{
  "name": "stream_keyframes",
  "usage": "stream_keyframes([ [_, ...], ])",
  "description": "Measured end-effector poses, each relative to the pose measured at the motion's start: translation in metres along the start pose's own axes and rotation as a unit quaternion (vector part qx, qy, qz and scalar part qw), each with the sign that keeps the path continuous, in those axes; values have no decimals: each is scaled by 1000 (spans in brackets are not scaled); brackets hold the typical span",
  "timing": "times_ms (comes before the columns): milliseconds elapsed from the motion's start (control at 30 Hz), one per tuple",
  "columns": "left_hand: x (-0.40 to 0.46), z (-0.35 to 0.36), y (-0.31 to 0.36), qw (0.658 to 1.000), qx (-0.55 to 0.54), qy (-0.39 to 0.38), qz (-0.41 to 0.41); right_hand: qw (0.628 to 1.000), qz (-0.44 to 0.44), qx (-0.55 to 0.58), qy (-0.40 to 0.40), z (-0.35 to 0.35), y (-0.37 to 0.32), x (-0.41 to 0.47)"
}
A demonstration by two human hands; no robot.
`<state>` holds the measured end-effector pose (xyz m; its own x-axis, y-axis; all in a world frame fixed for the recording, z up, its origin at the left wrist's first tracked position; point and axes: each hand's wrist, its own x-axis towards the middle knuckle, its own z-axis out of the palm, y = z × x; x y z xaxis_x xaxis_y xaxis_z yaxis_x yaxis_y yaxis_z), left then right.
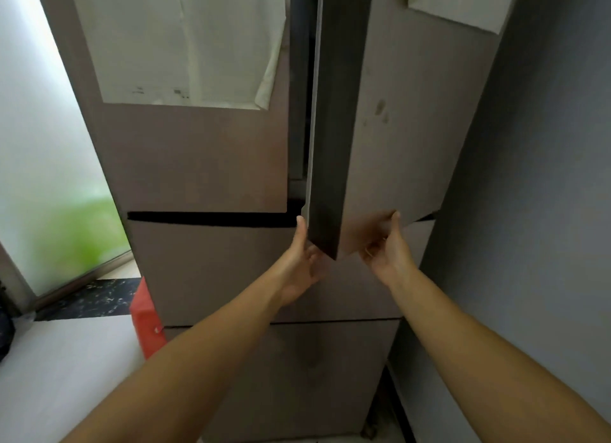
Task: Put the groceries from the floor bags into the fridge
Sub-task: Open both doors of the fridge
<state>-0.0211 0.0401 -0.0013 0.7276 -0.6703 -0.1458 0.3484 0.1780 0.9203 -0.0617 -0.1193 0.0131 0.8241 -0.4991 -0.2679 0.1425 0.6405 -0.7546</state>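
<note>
A tall beige fridge (198, 164) fills the view, with two upper doors and drawers below. Its right upper door (406, 118) stands partly ajar, its dark inner edge turned toward me. My left hand (302, 264) grips the bottom corner of that door, thumb up along the inner edge and fingers tucked under it. My right hand (388, 247) holds the door's lower edge from the outside, fingers curled beneath, thumb on the front face. The left upper door (185, 144) is closed. The fridge's inside is hidden. A red bag (145, 320) stands on the floor at the fridge's left side.
A grey wall (545, 178) stands close on the right of the fridge. Frosted glass (43, 178) with a green blur is on the left. White sheets (185, 42) are stuck on both upper doors. A dark object (5, 333) sits at the far left on the pale floor.
</note>
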Motion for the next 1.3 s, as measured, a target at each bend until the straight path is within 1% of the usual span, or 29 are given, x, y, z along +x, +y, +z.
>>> stream_keyframes([
  [67, -6, 5, 12, 999, 25, 32, 32, 1000, -11, -23, 11, -16, -8, -14],
  [133, -9, 22, 33, 989, 97, 71, 81, 994, -47, -90, 34, -34, -18, -26],
  [167, -11, 34, 44, 983, 136, 64, 111, 987, -71, -133, 50, -43, -22, -30],
  [233, -12, 63, 63, 962, 209, 9, 175, 962, -148, -212, 82, -62, -35, -39],
  [267, -14, 79, 69, 951, 233, -16, 204, 947, -196, -235, 94, -69, -45, -48],
  [300, -16, 95, 73, 942, 247, -27, 227, 932, -247, -245, 102, -74, -56, -58],
  [367, -17, 121, 72, 924, 269, -26, 270, 898, -350, -243, 107, -76, -80, -86],
  [400, -17, 131, 68, 915, 286, -29, 285, 873, -408, -249, 101, -75, -90, -103],
  [433, -16, 141, 64, 906, 301, -38, 294, 831, -476, -272, 91, -74, -98, -121],
  [500, -14, 163, 56, 890, 332, -59, 306, 714, -591, -365, 83, -73, -110, -150],
  [533, -12, 175, 53, 883, 345, -67, 313, 650, -624, -426, 81, -77, -114, -152],
  [567, -10, 188, 49, 874, 355, -74, 322, 595, -635, -485, 85, -85, -118, -149],
  [600, -7, 201, 46, 867, 366, -78, 328, 566, -623, -531, 94, -94, -122, -142],
  [667, 3, 225, 36, 854, 389, -64, 339, 564, -580, -576, 117, -113, -132, -129],
  [833, 24, 278, 19, 824, 437, -9, 362, 578, -518, -615, 135, -150, -172, -116],
  [1000, 38, 314, 16, 813, 468, 6, 347, 630, -462, -613, 121, -166, -204, -110],
  [1133, 48, 332, 16, 801, 497, 4, 335, 666, -438, -592, 115, -176, -220, -98],
  [1200, 52, 339, 15, 794, 509, 8, 332, 668, -433, -593, 121, -182, -226, -90],
  [1300, 59, 347, 11, 791, 512, 24, 335, 658, -437, -601, 124, -190, -235, -81],
])
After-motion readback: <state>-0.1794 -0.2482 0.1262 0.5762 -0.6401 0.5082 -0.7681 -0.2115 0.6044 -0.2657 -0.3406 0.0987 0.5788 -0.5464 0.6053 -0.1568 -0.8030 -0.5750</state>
